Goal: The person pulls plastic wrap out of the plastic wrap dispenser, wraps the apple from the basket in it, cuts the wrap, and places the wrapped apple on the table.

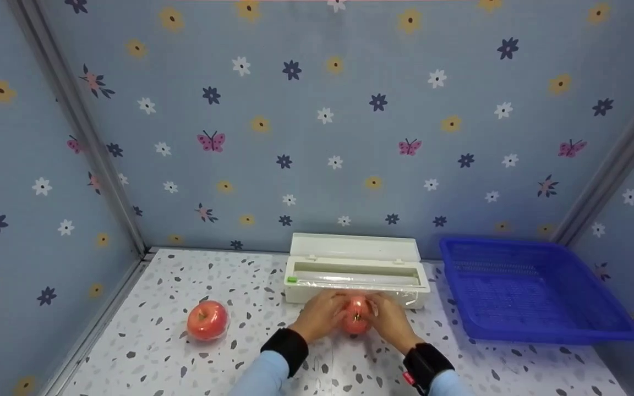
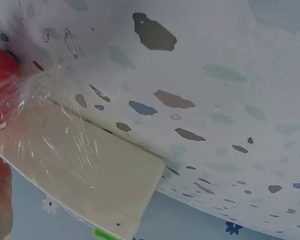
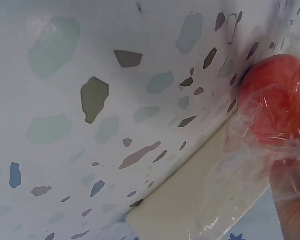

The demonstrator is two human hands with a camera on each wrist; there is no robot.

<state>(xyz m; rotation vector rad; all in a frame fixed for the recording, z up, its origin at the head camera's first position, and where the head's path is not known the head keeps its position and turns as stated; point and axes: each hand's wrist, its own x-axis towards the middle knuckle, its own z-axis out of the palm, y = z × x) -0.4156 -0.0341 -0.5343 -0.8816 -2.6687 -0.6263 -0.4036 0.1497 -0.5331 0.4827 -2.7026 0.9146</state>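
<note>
A red apple [image 1: 357,315] stands on the speckled tabletop, close in front of a white cling film dispenser [image 1: 294,295]. Clear plastic wrap [image 2: 65,145] stretches from the dispenser's front to the apple and lies creased over its side, as the right wrist view [image 3: 262,117] shows too. At the apple's left side, my left hand [image 1: 320,315] has bent fingers holding the film against the fruit. My right hand [image 1: 391,319] does the same from the right, with film draped over its fingers [image 3: 290,180]. Some fingertips are hidden behind the apple.
Another red apple [image 1: 207,320], glossy with film, sits at the left. The dispenser's lid [image 1: 355,246] is up, and a film roll [image 1: 355,278] lies inside. A blue plastic basket [image 1: 542,333] stands at the right. Flower-patterned walls [image 1: 317,137] enclose the table.
</note>
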